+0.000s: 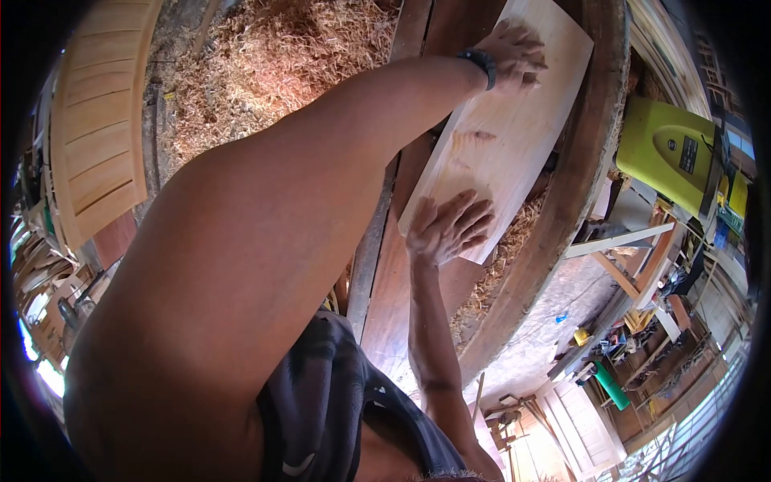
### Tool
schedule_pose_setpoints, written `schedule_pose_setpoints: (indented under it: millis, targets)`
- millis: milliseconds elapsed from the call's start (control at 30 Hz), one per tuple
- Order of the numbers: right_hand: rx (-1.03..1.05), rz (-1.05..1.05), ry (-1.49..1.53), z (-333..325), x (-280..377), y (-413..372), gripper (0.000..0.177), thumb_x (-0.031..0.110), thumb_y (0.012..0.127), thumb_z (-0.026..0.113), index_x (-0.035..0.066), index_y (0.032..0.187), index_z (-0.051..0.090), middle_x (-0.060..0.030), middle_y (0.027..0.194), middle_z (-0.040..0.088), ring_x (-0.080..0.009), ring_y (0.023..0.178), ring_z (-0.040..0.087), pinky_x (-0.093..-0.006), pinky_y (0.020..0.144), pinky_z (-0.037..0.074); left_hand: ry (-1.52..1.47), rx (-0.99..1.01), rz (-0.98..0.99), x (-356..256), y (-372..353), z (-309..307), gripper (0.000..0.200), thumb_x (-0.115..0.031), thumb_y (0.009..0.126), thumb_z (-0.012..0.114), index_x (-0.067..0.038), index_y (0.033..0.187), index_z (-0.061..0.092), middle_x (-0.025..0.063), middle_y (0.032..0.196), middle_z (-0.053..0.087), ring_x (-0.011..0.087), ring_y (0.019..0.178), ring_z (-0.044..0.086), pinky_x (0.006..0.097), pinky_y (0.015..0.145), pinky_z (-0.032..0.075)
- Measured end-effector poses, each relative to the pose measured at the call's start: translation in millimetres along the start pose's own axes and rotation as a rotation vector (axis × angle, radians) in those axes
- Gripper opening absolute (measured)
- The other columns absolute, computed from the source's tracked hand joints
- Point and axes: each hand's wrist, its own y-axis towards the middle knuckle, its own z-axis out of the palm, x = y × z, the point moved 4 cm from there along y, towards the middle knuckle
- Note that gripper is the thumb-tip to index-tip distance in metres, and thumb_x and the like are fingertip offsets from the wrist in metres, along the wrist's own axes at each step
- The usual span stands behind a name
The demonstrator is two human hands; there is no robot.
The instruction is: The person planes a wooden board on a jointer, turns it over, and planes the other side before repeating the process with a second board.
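Note:
A pale wooden board (514, 132) with a knot mark near its middle lies slantwise on darker timbers. My left hand (514, 56), with a dark band at the wrist, rests on the upper part of the board, its fingers apart. Near the board's lower end, my right hand (451, 228) lies palm down with fingers spread. Neither hand is wrapped round anything. My left arm crosses much of the view and hides part of the timbers.
A thick wooden beam (582, 149) runs along the board's right side. Curly wood shavings (241, 88) cover the ground at upper left. A slatted wooden panel (100, 120) stands at far left. A yellow-green case (665, 154) and a wooden frame (634, 261) are at right.

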Motion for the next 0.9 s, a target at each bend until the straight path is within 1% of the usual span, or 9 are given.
schedule_pose_setpoints:
  millis: [33, 167, 233, 367, 433, 467, 533, 733, 900]
  targets:
    - [0.001, 0.001, -0.002, 0.8, 1.3, 2.8, 0.09, 0.066, 0.102, 0.032, 0.01, 0.167, 0.006, -0.028, 0.171, -0.004, -0.0477, 0.158, -0.007, -0.0709, 0.12, -0.002, 0.027, -0.031, 0.012, 1.4, 0.6, -4.2, 0.047, -0.053, 0.102, 0.051, -0.035, 0.144, 0.06, 0.0023, 0.16, 0.045, 0.0306, 0.149, 0.038, 0.0554, 0.125, 0.025]
    - [0.027, 0.013, 0.0, -1.6, 4.6, 11.5, 0.091, 0.068, 0.101, 0.03, 0.011, 0.167, 0.004, -0.028, 0.171, -0.006, -0.0473, 0.157, -0.008, -0.0713, 0.119, -0.002, 0.012, 0.0, 0.026, 13.3, 12.1, 3.4, 0.05, -0.057, 0.1, 0.052, -0.035, 0.145, 0.059, 0.0013, 0.161, 0.044, 0.0295, 0.151, 0.035, 0.0535, 0.126, 0.023]
    - [0.008, -0.001, -0.011, -2.2, 6.3, 14.8, 0.091, 0.071, 0.101, 0.025, 0.013, 0.167, 0.004, -0.0242, 0.172, -0.005, -0.0449, 0.158, -0.008, -0.0697, 0.121, -0.002, -0.219, -0.229, 0.173, 23.3, 22.4, 6.9, 0.036, -0.04, 0.092, 0.064, -0.019, 0.121, 0.073, 0.0116, 0.145, 0.058, 0.0332, 0.145, 0.038, 0.0553, 0.122, 0.022]
    - [0.108, -0.063, 0.035, -10.3, -18.6, 34.2, 0.091, 0.074, 0.1, 0.02, 0.014, 0.167, 0.008, -0.0198, 0.173, 0.0, -0.0442, 0.159, -0.005, -0.0675, 0.122, -0.001, -0.276, -0.245, 0.176, 36.7, 38.0, 46.8, 0.039, -0.039, 0.09, 0.066, -0.02, 0.123, 0.072, 0.01, 0.145, 0.058, 0.0311, 0.146, 0.037, 0.0563, 0.123, 0.02]
    - [0.251, -0.172, 0.021, -18.1, -28.5, 49.6, 0.092, 0.076, 0.099, 0.017, 0.015, 0.167, 0.011, -0.0163, 0.174, 0.003, -0.0441, 0.159, -0.002, -0.0656, 0.124, -0.001, -0.606, -0.146, 0.087, 44.1, 50.7, 80.0, 0.037, -0.039, 0.09, 0.066, -0.02, 0.121, 0.073, 0.0085, 0.146, 0.058, 0.0311, 0.146, 0.038, 0.0551, 0.123, 0.02]
    - [0.252, -0.168, 0.019, -17.8, -31.5, 52.4, 0.092, 0.076, 0.099, 0.017, 0.015, 0.167, 0.011, -0.0163, 0.174, 0.003, -0.0441, 0.159, -0.002, -0.0656, 0.124, -0.001, -0.61, -0.144, 0.088, 41.6, 48.5, 78.5, 0.037, -0.039, 0.09, 0.066, -0.02, 0.121, 0.073, 0.0085, 0.146, 0.058, 0.0311, 0.146, 0.038, 0.0551, 0.123, 0.02]
    - [0.121, -0.256, -0.063, -19.7, -29.6, 62.8, 0.092, 0.077, 0.098, 0.016, 0.015, 0.167, 0.015, -0.0182, 0.173, 0.005, -0.0455, 0.158, 0.0, -0.0663, 0.124, -0.001, -0.242, -0.23, 0.127, 39.5, 44.6, 54.8, 0.035, -0.041, 0.091, 0.066, -0.021, 0.119, 0.074, 0.0081, 0.148, 0.056, 0.0322, 0.146, 0.038, 0.0548, 0.122, 0.021]
    - [0.113, -0.245, 0.019, -20.3, -21.0, 77.5, 0.087, 0.071, 0.1, 0.024, 0.015, 0.167, 0.015, -0.0219, 0.172, 0.004, -0.0498, 0.157, -0.004, -0.0697, 0.122, -0.002, -0.197, -0.334, 0.161, 44.1, 47.7, 39.7, 0.042, -0.047, 0.087, 0.07, -0.02, 0.118, 0.076, 0.0091, 0.146, 0.058, 0.0328, 0.144, 0.04, 0.0588, 0.121, 0.022]
    - [0.132, -0.248, -0.04, -21.0, -12.2, 94.4, 0.091, 0.074, 0.099, 0.021, 0.014, 0.167, 0.011, -0.0237, 0.172, 0.001, -0.0493, 0.157, -0.006, -0.0693, 0.121, -0.002, -0.238, -0.384, 0.199, 48.6, 55.4, 28.5, 0.043, -0.049, 0.084, 0.072, -0.021, 0.117, 0.077, 0.0105, 0.142, 0.061, 0.0341, 0.143, 0.041, 0.0604, 0.121, 0.022]
